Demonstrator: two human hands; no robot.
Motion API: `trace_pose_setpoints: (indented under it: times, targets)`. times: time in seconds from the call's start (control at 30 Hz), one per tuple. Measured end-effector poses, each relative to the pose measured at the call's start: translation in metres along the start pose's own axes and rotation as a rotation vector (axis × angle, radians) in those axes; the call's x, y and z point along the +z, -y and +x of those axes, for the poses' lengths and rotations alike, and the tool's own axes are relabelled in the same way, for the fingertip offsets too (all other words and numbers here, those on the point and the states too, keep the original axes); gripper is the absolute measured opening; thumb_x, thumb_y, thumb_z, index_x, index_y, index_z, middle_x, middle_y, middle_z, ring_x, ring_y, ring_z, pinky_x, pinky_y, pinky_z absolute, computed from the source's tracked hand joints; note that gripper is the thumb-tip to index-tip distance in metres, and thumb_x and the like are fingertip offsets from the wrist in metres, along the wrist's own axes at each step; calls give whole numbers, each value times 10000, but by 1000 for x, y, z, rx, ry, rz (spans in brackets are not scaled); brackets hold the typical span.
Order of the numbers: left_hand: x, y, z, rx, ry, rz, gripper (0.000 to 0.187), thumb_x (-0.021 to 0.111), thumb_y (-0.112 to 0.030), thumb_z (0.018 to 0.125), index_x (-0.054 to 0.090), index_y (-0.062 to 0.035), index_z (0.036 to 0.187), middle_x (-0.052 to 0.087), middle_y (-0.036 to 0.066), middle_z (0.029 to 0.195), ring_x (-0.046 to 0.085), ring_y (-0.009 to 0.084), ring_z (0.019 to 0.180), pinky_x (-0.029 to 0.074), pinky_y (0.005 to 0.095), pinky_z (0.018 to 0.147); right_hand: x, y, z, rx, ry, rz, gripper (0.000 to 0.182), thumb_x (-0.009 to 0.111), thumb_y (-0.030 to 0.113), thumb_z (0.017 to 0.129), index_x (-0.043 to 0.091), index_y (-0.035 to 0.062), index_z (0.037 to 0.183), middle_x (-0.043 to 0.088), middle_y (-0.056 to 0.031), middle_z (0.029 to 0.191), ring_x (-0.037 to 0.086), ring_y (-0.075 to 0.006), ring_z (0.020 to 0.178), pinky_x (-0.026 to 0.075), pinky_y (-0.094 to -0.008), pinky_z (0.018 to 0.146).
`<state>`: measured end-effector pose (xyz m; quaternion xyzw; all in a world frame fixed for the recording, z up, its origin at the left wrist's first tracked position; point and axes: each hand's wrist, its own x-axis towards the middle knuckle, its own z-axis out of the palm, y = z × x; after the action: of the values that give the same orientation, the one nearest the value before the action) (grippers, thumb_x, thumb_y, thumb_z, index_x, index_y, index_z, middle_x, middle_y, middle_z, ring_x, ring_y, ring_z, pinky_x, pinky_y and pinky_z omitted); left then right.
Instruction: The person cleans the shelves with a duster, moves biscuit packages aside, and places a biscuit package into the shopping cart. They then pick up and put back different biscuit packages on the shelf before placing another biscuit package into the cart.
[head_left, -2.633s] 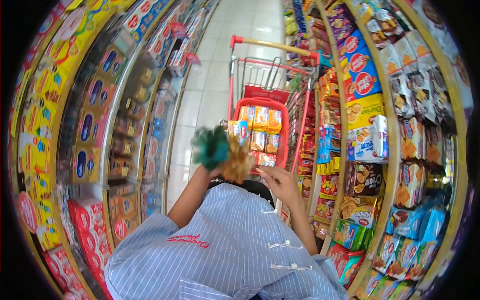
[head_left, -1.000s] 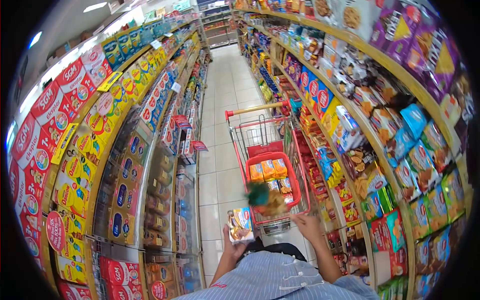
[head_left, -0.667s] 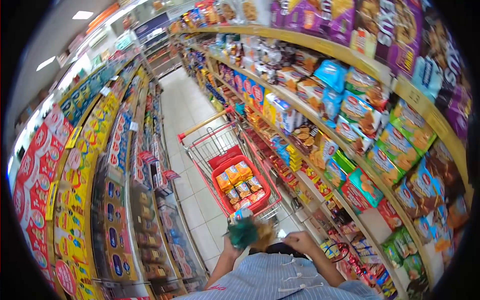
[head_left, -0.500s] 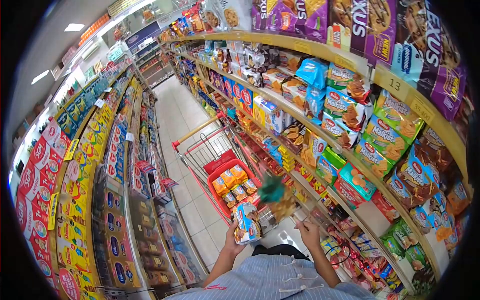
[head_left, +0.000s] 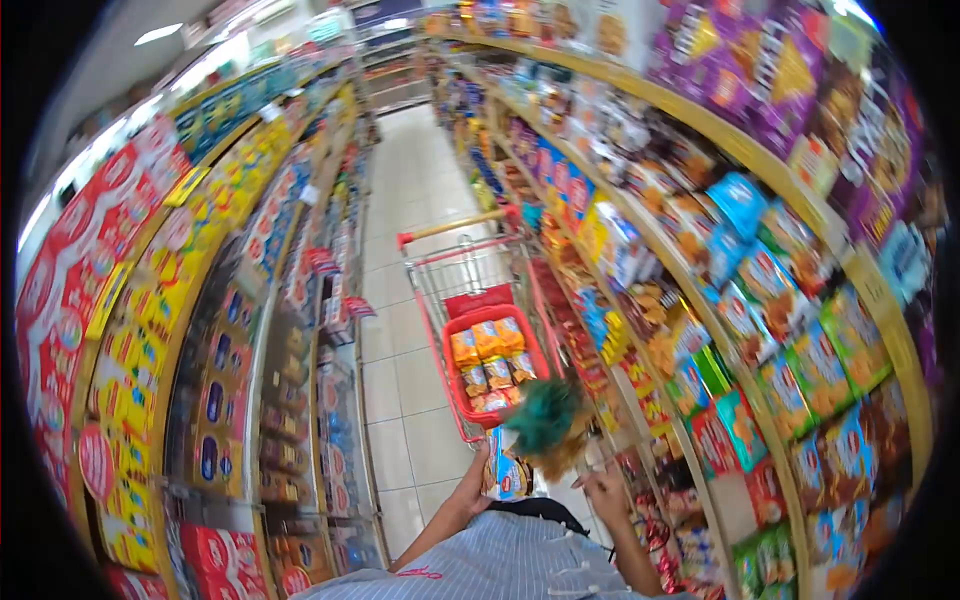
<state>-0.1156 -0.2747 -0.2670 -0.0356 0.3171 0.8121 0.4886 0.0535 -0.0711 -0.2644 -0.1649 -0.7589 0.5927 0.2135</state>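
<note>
My left hand (head_left: 468,494) is wrapped round a blue and white biscuit packet (head_left: 508,466), held just in front of my body. My right hand (head_left: 606,492) has its fingers closed at the lower end of a blurred duster (head_left: 546,428) with a green top and brownish-yellow bristles. The duster overlaps the packet's right side in this view. Beyond them, a red basket (head_left: 450,385) in the shopping cart holds rows of orange and brown packets (head_left: 497,368).
The metal shopping cart (head_left: 420,275) with a red and yellow handle stands ahead on the tiled floor (head_left: 390,350). To the right, a tall shelf (head_left: 690,270) carries biscuits and snacks. On the left, another shelf (head_left: 190,330) is stocked with yellow, red and dark boxes.
The view has turned, so the cart and basket appear further right. The packet now sits lower and partly behind the duster, still in my left hand. The duster has come down closer to my body.
</note>
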Motion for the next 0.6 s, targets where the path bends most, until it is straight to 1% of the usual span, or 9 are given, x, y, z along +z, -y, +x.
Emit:
trace_pose_setpoints:
  times: [0.13, 0.2, 0.23, 0.33, 0.37, 0.4, 0.5, 0.53, 0.6]
  targets:
    - [-20, -2, -5, 4, -89, 27, 585, 359, -502, 1004, 408, -46, 1367, 585, 125, 1269, 625, 249, 1092, 532, 404, 928, 49, 8, 16, 226, 234, 211, 273, 569, 225, 969, 717, -2, 941, 501, 38, 598, 432, -35, 575, 331, -235, 510]
    - [-7, -16, -16, 54, -127, -13, 584, 368, -512, 998, 428, -44, 1342, 610, 117, 1213, 644, 233, 1046, 550, 395, 886, 72, 23, 29, 280, 280, 285, 313, 560, 267, 983, 716, 1, 924, 434, 58, 588, 393, -26, 546, 302, -224, 490]
    - [0, -23, -20, 133, -195, 42, 579, 374, -522, 997, 461, -35, 1297, 643, 111, 1105, 674, 218, 924, 576, 377, 782, 84, 28, 36, 251, 292, 266, 353, 552, 300, 988, 692, -2, 871, 437, 48, 579, 398, -39, 540, 312, -240, 488]
    - [-1, -54, -36, 127, -299, 262, 589, 382, -542, 991, 498, -26, 1249, 658, 107, 1009, 680, 205, 804, 579, 353, 682, 120, 29, 64, 161, 379, 152, 392, 557, 323, 986, 646, -10, 799, 443, 31, 565, 413, -54, 539, 332, -262, 487]
    - [-19, -57, -33, 173, -242, 224, 587, 385, -548, 988, 523, -25, 1216, 663, 113, 980, 677, 205, 730, 567, 332, 599, 126, 30, 75, 79, 446, 47, 388, 569, 313, 980, 623, -15, 781, 447, 24, 560, 422, -57, 543, 340, -268, 487]
    - [-54, -54, -26, 179, -241, 211, 600, 369, -550, 991, 517, -33, 1256, 657, 107, 1046, 676, 209, 845, 565, 349, 713, 130, 39, 82, 77, 447, 34, 388, 569, 313, 980, 623, -15, 781, 447, 24, 560, 422, -57, 543, 340, -268, 487]
    - [-36, -91, -38, 160, -300, 224, 572, 381, -492, 999, 463, -63, 1369, 591, 89, 1286, 577, 227, 1161, 443, 417, 1001, 153, 67, 103, 25, 464, 7, 307, 591, 248, 967, 640, -21, 829, 441, 22, 567, 412, -42, 561, 337, -255, 496]
    - [-43, -105, -33, 168, -286, 230, 572, 381, -492, 999, 463, -63, 1369, 591, 89, 1286, 577, 227, 1161, 443, 417, 1001, 161, 69, 112, 11, 456, 3, 307, 591, 248, 967, 640, -21, 829, 441, 22, 567, 412, -42, 561, 337, -255, 496]
    - [-66, -118, -29, 163, -213, 133, 537, 426, -441, 980, 466, -75, 1370, 571, 100, 1323, 569, 239, 1182, 437, 433, 1012, 171, 71, 122, 41, 480, 28, 313, 581, 293, 966, 681, -3, 963, 525, -74, 619, 476, -80, 609, 403, -280, 552]
